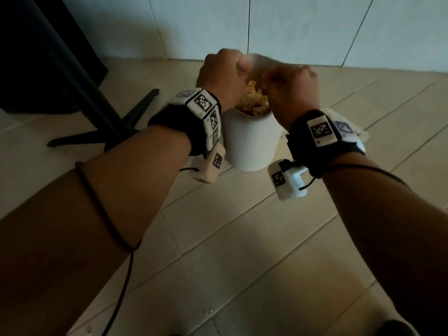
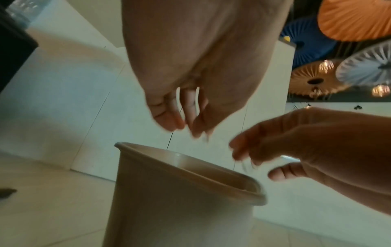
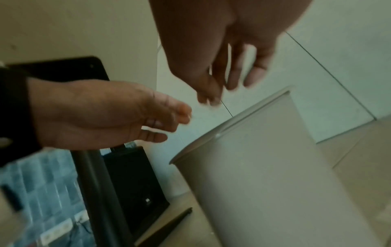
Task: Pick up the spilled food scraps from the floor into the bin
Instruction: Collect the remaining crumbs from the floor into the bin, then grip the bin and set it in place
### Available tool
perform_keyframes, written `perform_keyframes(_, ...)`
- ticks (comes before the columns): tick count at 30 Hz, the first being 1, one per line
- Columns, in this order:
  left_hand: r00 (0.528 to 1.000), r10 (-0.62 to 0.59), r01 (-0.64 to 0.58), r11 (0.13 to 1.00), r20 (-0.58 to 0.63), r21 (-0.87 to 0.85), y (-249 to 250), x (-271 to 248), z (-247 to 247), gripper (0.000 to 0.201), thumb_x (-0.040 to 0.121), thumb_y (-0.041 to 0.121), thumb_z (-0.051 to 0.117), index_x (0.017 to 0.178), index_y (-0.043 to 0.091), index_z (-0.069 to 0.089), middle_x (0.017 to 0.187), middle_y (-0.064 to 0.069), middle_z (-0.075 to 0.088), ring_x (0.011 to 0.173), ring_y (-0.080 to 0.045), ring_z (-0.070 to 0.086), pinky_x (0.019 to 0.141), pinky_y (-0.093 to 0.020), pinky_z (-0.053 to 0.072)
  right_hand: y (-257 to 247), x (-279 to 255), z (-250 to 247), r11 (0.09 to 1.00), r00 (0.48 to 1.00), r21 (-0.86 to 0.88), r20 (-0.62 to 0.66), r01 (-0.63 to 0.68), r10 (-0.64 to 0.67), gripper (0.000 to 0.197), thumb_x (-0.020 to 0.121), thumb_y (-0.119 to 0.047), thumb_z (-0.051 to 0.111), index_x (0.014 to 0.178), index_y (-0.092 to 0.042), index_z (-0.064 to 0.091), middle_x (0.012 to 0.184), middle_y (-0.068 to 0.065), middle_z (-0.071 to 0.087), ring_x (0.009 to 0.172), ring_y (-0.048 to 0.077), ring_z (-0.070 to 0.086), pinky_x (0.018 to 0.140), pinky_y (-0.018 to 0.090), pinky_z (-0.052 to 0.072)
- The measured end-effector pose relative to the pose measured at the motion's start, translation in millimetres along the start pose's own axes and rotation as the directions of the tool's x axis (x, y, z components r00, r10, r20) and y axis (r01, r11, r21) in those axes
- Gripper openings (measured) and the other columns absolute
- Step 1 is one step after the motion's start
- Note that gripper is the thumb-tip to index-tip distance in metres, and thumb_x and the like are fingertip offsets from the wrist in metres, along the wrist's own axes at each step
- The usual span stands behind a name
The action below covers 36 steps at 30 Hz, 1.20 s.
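A white bin (image 1: pixel 249 141) stands on the tiled floor near the wall, with yellowish food scraps (image 1: pixel 253 103) piled up to its rim. Both hands hover just above its mouth. My left hand (image 1: pixel 230 71) is over the left side of the rim and my right hand (image 1: pixel 288 81) over the right side. In the left wrist view the left hand (image 2: pixel 184 120) hangs with loose, downward fingers and holds nothing over the bin (image 2: pixel 180 200). The right wrist view shows the right hand (image 3: pixel 228 83) the same way, empty, above the bin (image 3: pixel 264 167). Both hands are motion-blurred.
A black stand with spread feet (image 1: pixel 109 122) rises to the left of the bin. A pale sheet (image 1: pixel 358 132) lies on the floor behind my right wrist. Small crumbs (image 1: pixel 208 311) dot the near tiles. The tiled wall (image 1: pixel 291 27) runs close behind the bin.
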<state>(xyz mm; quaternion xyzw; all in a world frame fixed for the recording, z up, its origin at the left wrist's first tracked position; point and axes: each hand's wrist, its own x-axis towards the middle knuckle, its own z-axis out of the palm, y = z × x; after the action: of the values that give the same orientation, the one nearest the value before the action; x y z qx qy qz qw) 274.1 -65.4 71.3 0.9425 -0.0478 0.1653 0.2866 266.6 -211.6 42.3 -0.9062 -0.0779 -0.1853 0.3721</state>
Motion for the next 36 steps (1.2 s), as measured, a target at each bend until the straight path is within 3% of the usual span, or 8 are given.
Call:
perform_keyframes(2, 0.988, -0.031, 0.014, 0.994, 0.152, 0.109, -2, -1, 0, 0.028, 0.083, 0.013, 0.054, 0.093, 0.025, 0.077, 0.105, -0.002, 0.074, 0.101, -0.023, 0.068, 0.092, -0.036, 0.054, 11, 7, 1, 0.995, 0.979, -0.075, 0.185, -0.069, 0.082, 0.060, 0.061, -0.040, 0.029, 0.096, -0.028, 0.075, 0.106, 0.005, 0.074, 0.112, 0.030, 0.060, 0.099, 0.039, 0.048)
perform_keyframes(5, 0.981, -0.071, 0.044, 0.988, 0.179, 0.148, -6, -6, -1, 0.026, 0.085, 0.015, 0.057, 0.096, 0.028, 0.077, 0.107, -0.001, 0.074, 0.101, -0.022, 0.068, 0.093, -0.039, 0.055, 27, 7, 0, 0.987, 0.950, -0.107, 0.277, -0.119, 0.144, 0.058, 0.062, -0.029, 0.034, 0.105, -0.038, 0.071, 0.113, 0.003, 0.071, 0.115, 0.031, 0.060, 0.101, 0.047, 0.047)
perform_keyframes(11, 0.978, -0.027, -0.010, 0.985, 0.209, 0.173, -17, -16, 2, 0.030, 0.089, 0.010, 0.059, 0.102, 0.033, 0.075, 0.107, 0.006, 0.074, 0.101, -0.017, 0.068, 0.094, -0.040, 0.055, 22, -4, -10, 0.973, 0.958, -0.105, 0.182, -0.203, 0.220, 0.038, 0.089, -0.021, 0.051, 0.124, -0.032, 0.064, 0.141, 0.001, 0.048, 0.133, 0.029, 0.036, 0.108, 0.048, 0.037)
perform_keyframes(15, 0.976, 0.025, -0.057, 0.988, 0.215, 0.142, -26, -24, 3, 0.027, 0.095, 0.017, 0.056, 0.106, 0.034, 0.074, 0.119, 0.006, 0.070, 0.110, -0.020, 0.064, 0.098, -0.041, 0.052, 27, -7, -4, 0.940, 0.931, 0.007, 0.144, -0.341, 0.337, 0.066, 0.088, -0.029, 0.061, 0.147, -0.023, 0.034, 0.150, 0.006, 0.028, 0.132, 0.033, 0.037, 0.107, 0.040, 0.036)
perform_keyframes(19, 0.962, 0.093, -0.119, 0.989, 0.256, 0.087, -42, -41, 3, 0.042, 0.090, 0.002, 0.053, 0.117, 0.029, 0.071, 0.128, -0.001, 0.066, 0.121, -0.021, 0.058, 0.106, -0.033, 0.044, 24, -8, -4, 0.790, 0.827, 0.248, 0.209, -0.561, 0.522, 0.080, 0.086, -0.029, 0.065, 0.151, -0.019, 0.019, 0.145, 0.009, 0.033, 0.121, 0.029, 0.046, 0.103, 0.037, 0.045)
perform_keyframes(25, 0.981, 0.069, -0.083, 0.994, 0.182, 0.070, -84, -81, 3, 0.053, 0.087, 0.001, 0.060, 0.135, 0.024, 0.057, 0.146, -0.001, 0.052, 0.137, -0.021, 0.044, 0.114, -0.042, 0.039, 24, -15, -7, 0.414, 0.615, 0.456, 0.536, -0.787, 0.579, 0.051, 0.085, -0.026, 0.066, 0.132, -0.025, 0.046, 0.121, 0.007, 0.051, 0.101, 0.035, 0.055, 0.071, 0.054, 0.060)
perform_keyframes(31, 0.949, -0.156, 0.142, 0.987, 0.274, 0.073, -125, -153, 8, 0.039, 0.089, 0.002, 0.060, 0.126, 0.013, 0.066, 0.130, -0.005, 0.066, 0.123, -0.020, 0.059, 0.108, -0.027, 0.039, 36, -22, -14, 0.182, 0.585, 0.587, 0.627, -0.789, 0.514, 0.042, 0.083, -0.002, 0.049, 0.122, -0.016, 0.057, 0.110, 0.003, 0.050, 0.112, 0.036, 0.049, 0.093, 0.060, 0.050)
perform_keyframes(36, 0.903, -0.268, 0.266, 0.963, 0.335, 0.053, -144, -207, 19, 0.037, 0.086, 0.001, 0.061, 0.120, 0.014, 0.070, 0.123, -0.003, 0.069, 0.115, -0.017, 0.063, 0.103, -0.019, 0.039, 31, -18, -12, 0.183, 0.577, 0.582, 0.619, -0.792, 0.532, 0.037, 0.087, -0.008, 0.053, 0.122, -0.021, 0.055, 0.109, 0.001, 0.047, 0.106, 0.031, 0.049, 0.092, 0.059, 0.050)
